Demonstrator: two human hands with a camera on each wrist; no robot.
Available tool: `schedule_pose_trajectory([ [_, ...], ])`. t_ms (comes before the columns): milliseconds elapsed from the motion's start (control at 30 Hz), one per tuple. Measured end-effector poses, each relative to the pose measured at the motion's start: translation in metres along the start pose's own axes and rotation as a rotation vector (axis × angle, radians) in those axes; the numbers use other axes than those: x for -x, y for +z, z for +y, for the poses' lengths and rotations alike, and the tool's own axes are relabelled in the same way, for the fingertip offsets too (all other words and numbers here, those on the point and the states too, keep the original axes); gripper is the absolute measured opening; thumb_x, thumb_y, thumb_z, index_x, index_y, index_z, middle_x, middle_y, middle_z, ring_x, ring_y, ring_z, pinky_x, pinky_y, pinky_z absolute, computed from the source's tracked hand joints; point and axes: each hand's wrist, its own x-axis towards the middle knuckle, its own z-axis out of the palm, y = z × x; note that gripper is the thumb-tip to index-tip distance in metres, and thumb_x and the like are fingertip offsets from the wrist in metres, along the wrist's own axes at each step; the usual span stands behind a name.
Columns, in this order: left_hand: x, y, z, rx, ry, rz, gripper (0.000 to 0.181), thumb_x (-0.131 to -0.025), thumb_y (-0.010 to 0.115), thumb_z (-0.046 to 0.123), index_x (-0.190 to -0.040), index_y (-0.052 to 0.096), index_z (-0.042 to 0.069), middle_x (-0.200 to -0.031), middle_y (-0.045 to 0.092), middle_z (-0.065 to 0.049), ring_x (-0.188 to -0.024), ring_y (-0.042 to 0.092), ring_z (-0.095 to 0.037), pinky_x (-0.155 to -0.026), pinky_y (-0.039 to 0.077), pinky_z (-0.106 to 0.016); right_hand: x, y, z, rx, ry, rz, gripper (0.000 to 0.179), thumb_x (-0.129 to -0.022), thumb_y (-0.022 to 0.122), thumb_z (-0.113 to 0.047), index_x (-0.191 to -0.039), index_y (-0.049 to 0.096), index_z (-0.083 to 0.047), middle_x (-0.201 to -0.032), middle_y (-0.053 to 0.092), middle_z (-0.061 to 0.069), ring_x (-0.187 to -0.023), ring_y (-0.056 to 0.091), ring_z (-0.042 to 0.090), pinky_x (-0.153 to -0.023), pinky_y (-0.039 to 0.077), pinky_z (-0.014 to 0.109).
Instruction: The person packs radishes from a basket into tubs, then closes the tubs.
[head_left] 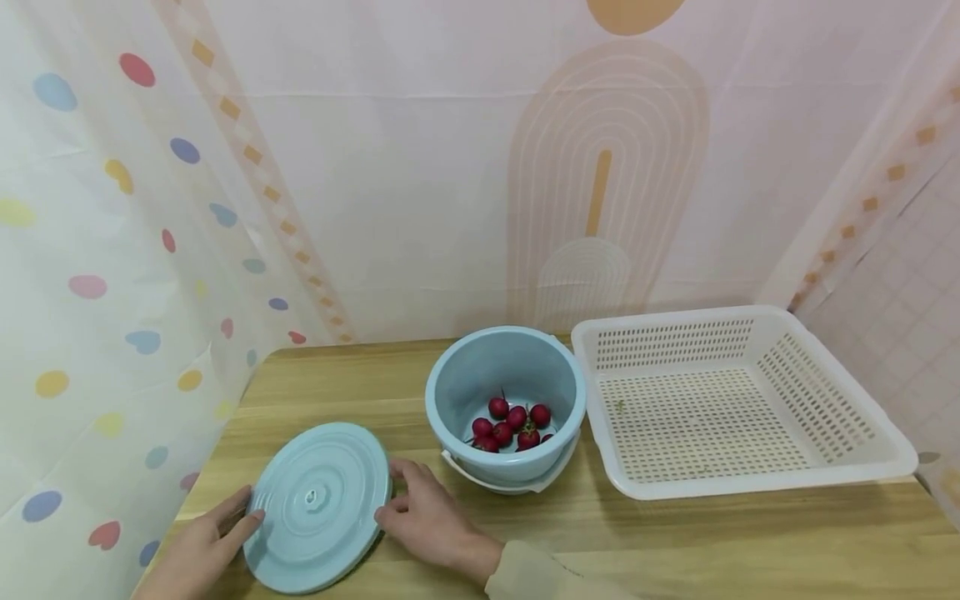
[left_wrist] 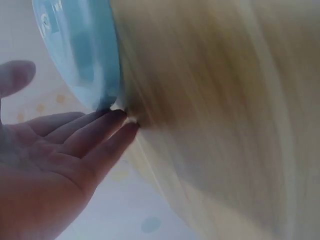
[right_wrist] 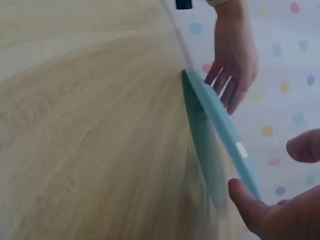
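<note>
A round light-blue lid with concentric rings and a small centre knob is at the table's left, between both hands. Its rim stands off the wood in the right wrist view, tilted. My left hand is at the lid's left edge; the left wrist view shows straight fingers touching the rim and the thumb apart. On the opposite side is my right hand, a fingertip right at the rim, its thumb held away. A light-blue bucket with several red radishes stands right of the right hand.
A white perforated plastic basket sits on the right of the wooden table, close beside the bucket. The bucket's white handle hangs down in front. A patterned curtain hangs behind the table and along its left side.
</note>
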Motion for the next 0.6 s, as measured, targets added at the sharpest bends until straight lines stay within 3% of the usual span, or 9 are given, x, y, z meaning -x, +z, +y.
schedule_pose_trajectory([
  [200, 0.010, -0.002, -0.001, 0.154, -0.023, 0.125, 0.066, -0.108, 0.050, 0.033, -0.153, 0.034, -0.012, -0.153, 0.038, -0.033, -0.130, 0.056, -0.045, -0.089, 0.059, -0.036, 0.006, 0.005, -0.007, 0.026, -0.109, 0.067, 0.056, -0.091, 0.069, -0.012, -0.145, 0.055, -0.007, -0.136, 0.046, -0.002, -0.097, 0.061, -0.002, -0.078, 0.053, 0.017],
  [267, 0.012, -0.003, -0.003, 0.212, -0.028, 0.171, 0.059, -0.107, 0.054, 0.025, -0.153, 0.039, -0.010, -0.151, 0.044, -0.032, -0.118, 0.068, -0.022, -0.083, 0.060, -0.027, 0.007, 0.006, -0.010, 0.030, -0.148, 0.079, 0.050, -0.091, 0.069, -0.011, -0.141, 0.059, -0.007, -0.136, 0.046, -0.004, -0.094, 0.061, -0.003, -0.080, 0.054, 0.016],
  [367, 0.015, -0.003, -0.007, 0.297, -0.022, 0.241, 0.056, -0.105, 0.058, 0.020, -0.151, 0.044, -0.008, -0.141, 0.058, -0.027, -0.096, 0.062, 0.011, -0.077, 0.058, -0.020, 0.010, 0.007, -0.016, 0.032, -0.193, 0.087, 0.043, -0.093, 0.069, -0.009, -0.135, 0.064, -0.008, -0.134, 0.046, -0.006, -0.091, 0.060, -0.005, -0.082, 0.054, 0.016],
  [433, 0.018, -0.002, -0.008, 0.393, -0.004, 0.277, 0.057, -0.104, 0.062, 0.020, -0.150, 0.045, -0.009, -0.128, 0.071, -0.010, -0.090, 0.055, 0.021, -0.076, 0.058, -0.018, 0.011, 0.007, -0.020, 0.042, -0.228, 0.092, 0.040, -0.093, 0.069, -0.008, -0.133, 0.065, -0.008, -0.135, 0.046, -0.006, -0.090, 0.060, -0.005, -0.084, 0.054, 0.016],
  [500, 0.021, 0.000, -0.010, 0.476, 0.019, 0.315, 0.058, -0.103, 0.065, 0.023, -0.148, 0.048, -0.008, -0.116, 0.072, 0.013, -0.090, 0.058, 0.020, -0.075, 0.059, -0.019, 0.012, 0.007, -0.024, 0.049, -0.264, 0.097, 0.039, -0.094, 0.068, -0.006, -0.133, 0.065, -0.007, -0.135, 0.046, -0.005, -0.090, 0.059, -0.005, -0.085, 0.054, 0.016],
  [600, 0.025, 0.000, -0.010, 0.609, 0.050, 0.358, 0.047, -0.099, 0.072, 0.024, -0.143, 0.063, 0.009, -0.105, 0.064, 0.035, -0.090, 0.063, 0.016, -0.073, 0.059, -0.019, 0.015, 0.005, -0.030, 0.044, -0.302, 0.101, 0.044, -0.093, 0.067, -0.002, -0.137, 0.063, -0.006, -0.137, 0.044, -0.003, -0.092, 0.059, -0.004, -0.087, 0.054, 0.016],
])
